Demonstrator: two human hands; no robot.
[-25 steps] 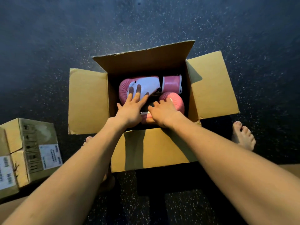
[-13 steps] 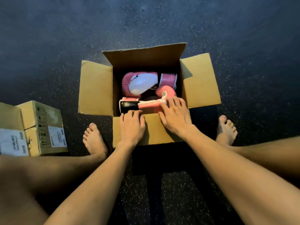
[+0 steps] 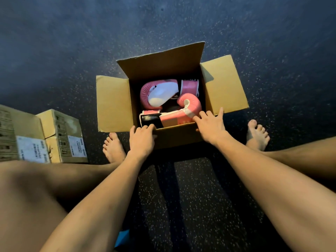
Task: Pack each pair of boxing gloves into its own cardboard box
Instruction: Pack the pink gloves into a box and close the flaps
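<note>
An open cardboard box (image 3: 112,104) stands on the dark floor between my feet, its far and side flaps spread out. Inside lie two pink and white boxing gloves: one (image 3: 160,93) at the back, the other (image 3: 189,108) along the near wall with its black cuff to the left. My left hand (image 3: 141,140) grips the top edge of the near flap (image 3: 178,136), fingers curled over it just in front of the black cuff. My right hand (image 3: 211,124) rests with spread fingers on the box's near right corner, fingertips touching the near glove.
A second, closed cardboard box (image 3: 60,135) with white labels sits on the floor at the left. My bare feet (image 3: 113,148) flank the open box and my legs fill the lower corners. A small blue object (image 3: 123,237) shows at the bottom.
Both hands have pulled back out of the box from the gloves to its near edge. The near flap has come up from lying flat toward me. My view has drawn back.
</note>
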